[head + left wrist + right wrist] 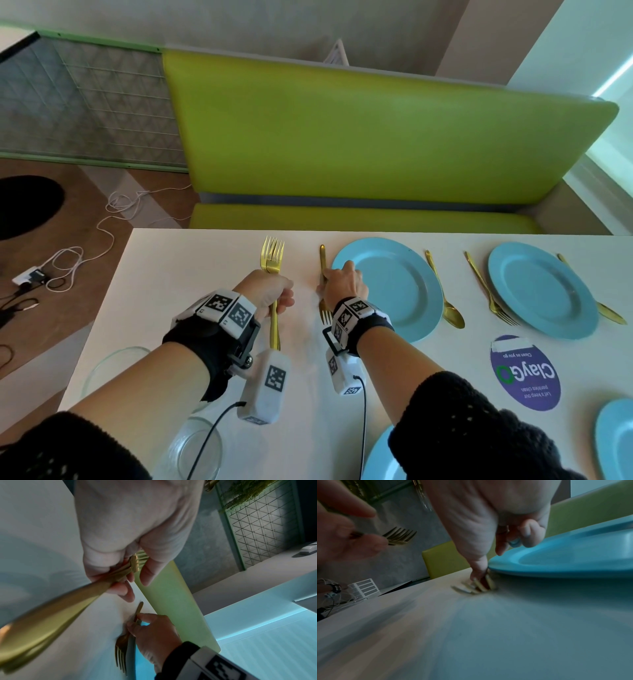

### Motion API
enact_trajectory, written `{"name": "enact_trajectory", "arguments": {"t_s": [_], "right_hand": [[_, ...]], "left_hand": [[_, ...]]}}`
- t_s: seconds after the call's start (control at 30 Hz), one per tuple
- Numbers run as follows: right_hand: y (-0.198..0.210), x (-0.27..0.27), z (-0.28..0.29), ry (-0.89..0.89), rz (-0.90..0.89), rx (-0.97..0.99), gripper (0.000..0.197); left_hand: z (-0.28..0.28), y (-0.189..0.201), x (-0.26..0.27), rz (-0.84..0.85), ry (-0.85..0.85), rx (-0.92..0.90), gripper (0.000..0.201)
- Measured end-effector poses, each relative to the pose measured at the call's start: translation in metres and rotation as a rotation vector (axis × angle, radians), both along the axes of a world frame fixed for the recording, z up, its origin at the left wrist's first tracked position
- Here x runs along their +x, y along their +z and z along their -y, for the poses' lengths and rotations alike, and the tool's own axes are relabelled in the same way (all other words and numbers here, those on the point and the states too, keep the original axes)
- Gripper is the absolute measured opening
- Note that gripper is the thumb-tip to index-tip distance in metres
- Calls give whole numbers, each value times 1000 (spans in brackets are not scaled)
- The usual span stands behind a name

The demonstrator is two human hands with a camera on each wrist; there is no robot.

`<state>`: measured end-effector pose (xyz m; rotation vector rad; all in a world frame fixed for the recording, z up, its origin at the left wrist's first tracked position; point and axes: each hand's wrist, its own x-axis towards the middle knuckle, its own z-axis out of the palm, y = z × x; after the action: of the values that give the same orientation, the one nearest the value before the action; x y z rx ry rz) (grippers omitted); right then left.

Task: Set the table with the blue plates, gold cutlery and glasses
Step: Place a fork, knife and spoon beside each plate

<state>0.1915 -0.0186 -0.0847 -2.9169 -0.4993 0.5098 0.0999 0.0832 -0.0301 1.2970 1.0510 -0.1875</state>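
While a fork is pinched on the surface by the right hand, the bundled forks gripped by the left hand could be dropped if loosened.

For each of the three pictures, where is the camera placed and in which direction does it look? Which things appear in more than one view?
Head: above, looking forward and down at the white table; both forearms show.
Left wrist: along the left hand, which grips a bundle of gold forks.
Right wrist: low over the table, along the right hand setting a single fork beside the blue plate.
Shared: both hands, bundle, single fork and plate appear in all views.
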Motion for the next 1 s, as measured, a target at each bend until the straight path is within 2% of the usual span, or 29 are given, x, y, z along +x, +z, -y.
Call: {"name": "enact_trajectory", "arguments": {"t_s": [0.43,0.7,0.8,1.0], "right_hand": [[14,-8,6,14,-42,29,34],[62,-37,29,-9,-247,350,41],[76,-56,52,-39,-314,487,33],[82,-92,104,-164,-352,562,17]], "left_hand": [[0,0,-2,1,6,19,17],[26,14,-10,32,32,-34,17],[47,19,-17,62,-6,-51,15],[97,24,-29,169,-151,-148,20]]}}
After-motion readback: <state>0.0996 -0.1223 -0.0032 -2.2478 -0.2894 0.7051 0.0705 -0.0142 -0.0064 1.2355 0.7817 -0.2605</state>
